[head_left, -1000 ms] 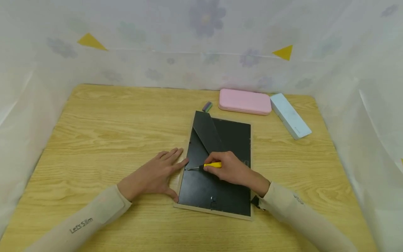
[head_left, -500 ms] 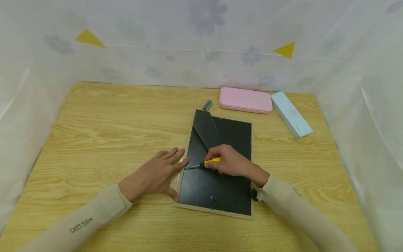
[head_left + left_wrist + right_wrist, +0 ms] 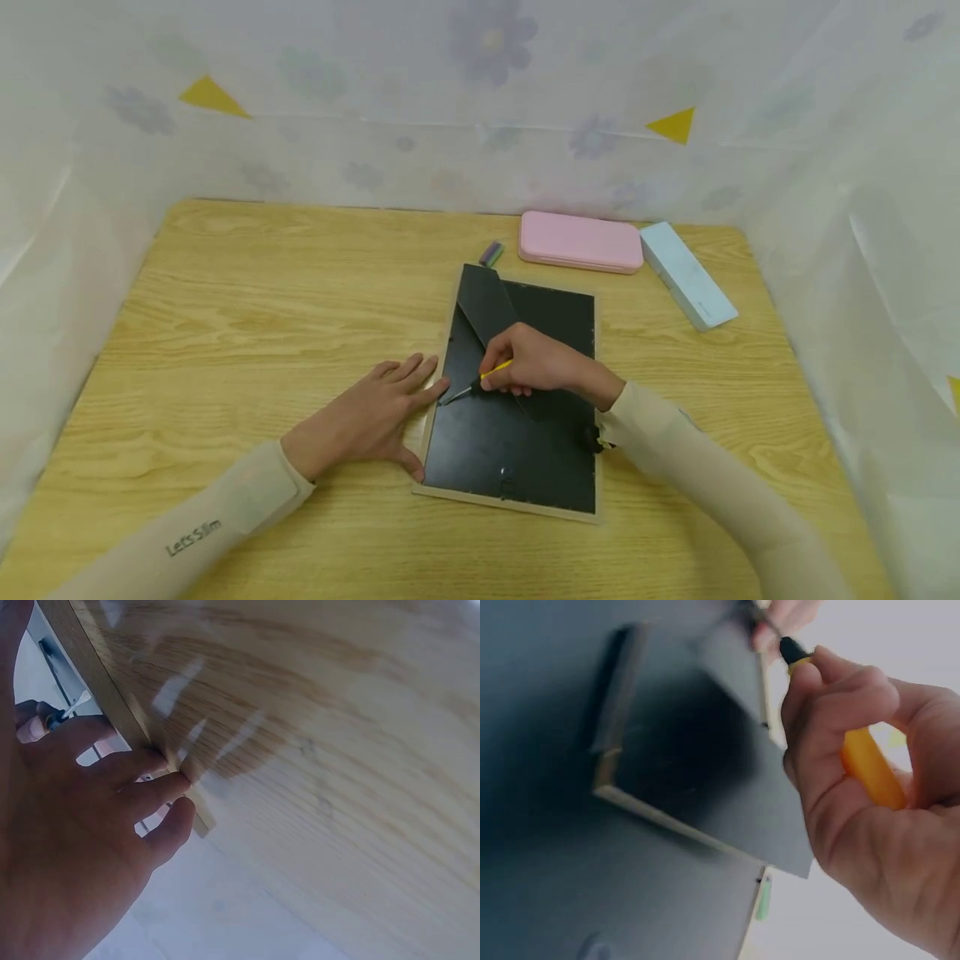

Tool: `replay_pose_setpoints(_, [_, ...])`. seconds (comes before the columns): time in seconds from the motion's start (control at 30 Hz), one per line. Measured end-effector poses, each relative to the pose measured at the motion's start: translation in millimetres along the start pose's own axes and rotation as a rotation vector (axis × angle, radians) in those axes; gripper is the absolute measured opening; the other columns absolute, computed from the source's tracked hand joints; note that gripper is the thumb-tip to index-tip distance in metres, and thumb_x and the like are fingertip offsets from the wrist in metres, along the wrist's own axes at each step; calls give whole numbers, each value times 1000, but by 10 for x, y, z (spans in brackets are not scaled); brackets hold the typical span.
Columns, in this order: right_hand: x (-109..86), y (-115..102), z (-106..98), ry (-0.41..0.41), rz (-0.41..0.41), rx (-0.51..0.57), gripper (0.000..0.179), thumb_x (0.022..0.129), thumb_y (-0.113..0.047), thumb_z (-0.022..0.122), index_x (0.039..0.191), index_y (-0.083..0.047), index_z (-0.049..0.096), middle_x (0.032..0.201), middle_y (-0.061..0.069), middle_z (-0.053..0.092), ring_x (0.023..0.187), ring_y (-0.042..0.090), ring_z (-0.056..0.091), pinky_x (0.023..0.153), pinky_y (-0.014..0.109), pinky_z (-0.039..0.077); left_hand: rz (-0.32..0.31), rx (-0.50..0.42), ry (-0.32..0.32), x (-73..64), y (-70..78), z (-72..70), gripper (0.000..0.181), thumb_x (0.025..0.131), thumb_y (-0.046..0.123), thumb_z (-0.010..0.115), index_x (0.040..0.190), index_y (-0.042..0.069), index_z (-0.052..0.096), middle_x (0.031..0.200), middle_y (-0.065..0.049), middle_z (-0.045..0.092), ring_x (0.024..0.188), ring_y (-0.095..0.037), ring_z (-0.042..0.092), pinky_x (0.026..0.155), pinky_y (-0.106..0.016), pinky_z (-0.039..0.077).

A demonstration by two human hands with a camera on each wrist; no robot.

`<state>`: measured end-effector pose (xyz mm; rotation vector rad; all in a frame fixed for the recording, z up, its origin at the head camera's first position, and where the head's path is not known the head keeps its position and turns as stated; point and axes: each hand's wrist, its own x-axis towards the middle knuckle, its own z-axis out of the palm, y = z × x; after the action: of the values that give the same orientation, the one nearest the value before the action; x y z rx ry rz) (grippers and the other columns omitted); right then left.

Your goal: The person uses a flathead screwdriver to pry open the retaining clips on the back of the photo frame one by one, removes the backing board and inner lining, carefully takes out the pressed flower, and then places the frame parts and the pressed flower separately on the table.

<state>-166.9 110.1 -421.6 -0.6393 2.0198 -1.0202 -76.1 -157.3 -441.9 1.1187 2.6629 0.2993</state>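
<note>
Right hand, I log, has moved farther up the frame, screwdriver now more slanted. Right hand: pinching screwdriver, over frame. Left hand: fingers spread, touching frame's edge, near screwdriver tip. Case: beyond right hand.

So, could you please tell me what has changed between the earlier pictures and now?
The right hand moved farther from the person, over the frame, swinging the handle of the yellow screwdriver the same way. Nothing was taken hold of or let go. The screwdriver's tip stayed near the frame's left edge; the left hand stayed there too.
</note>
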Motion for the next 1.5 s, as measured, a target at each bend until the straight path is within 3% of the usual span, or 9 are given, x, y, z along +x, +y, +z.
replay_pose_setpoints(0.23, [-47, 71, 135, 33, -28, 24, 10, 93, -19, 73, 92, -10, 76, 68, 10, 67, 46, 17, 57, 45, 34, 50, -9, -9, -6, -7, -13, 18, 124, 59, 80, 73, 154, 9, 39, 161, -22, 25, 147, -39, 27, 112, -54, 31])
replay_pose_setpoints(0.5, [-101, -19, 235, 83, -20, -2, 6, 94, -18, 71, 92, -12, 74, 68, 12, 66, 44, 17, 56, 44, 36, 50, -10, -31, -17, -12, -26, 24, 123, 60, 80, 73, 155, 10, 38, 162, -22, 23, 148, -39, 25, 112, -54, 30])
replay_pose_setpoints(0.93, [-134, -470, 369, 169, -66, -171, 14, 95, -15, 69, 99, -5, 78, 46, -3, 56, 35, 13, 51, 40, 32, 47, -2, -56, -12, -7, -21, 40, 122, 61, 78, 74, 155, 10, 37, 162, -21, 22, 149, -38, 23, 112, -54, 30])
replay_pose_setpoints(1.33, [-24, -787, 493, 160, -32, -256, 16, 100, -12, 62, 100, -2, 74, 50, -3, 58, 37, 11, 54, 39, 24, 42, 0, -44, -12, 1, -32, 31, 124, 60, 79, 74, 155, 9, 36, 162, -21, 22, 148, -39, 24, 113, -55, 30])
replay_pose_setpoints(1.5, [13, -869, 540, 146, -42, -296, 21, 101, -10, 56, 108, -1, 73, 50, -1, 56, 38, 11, 53, 38, 21, 36, 18, -81, 37, -5, -34, 54, 121, 59, 76, 77, 154, 10, 39, 162, -17, 24, 147, -42, 25, 112, -54, 31])
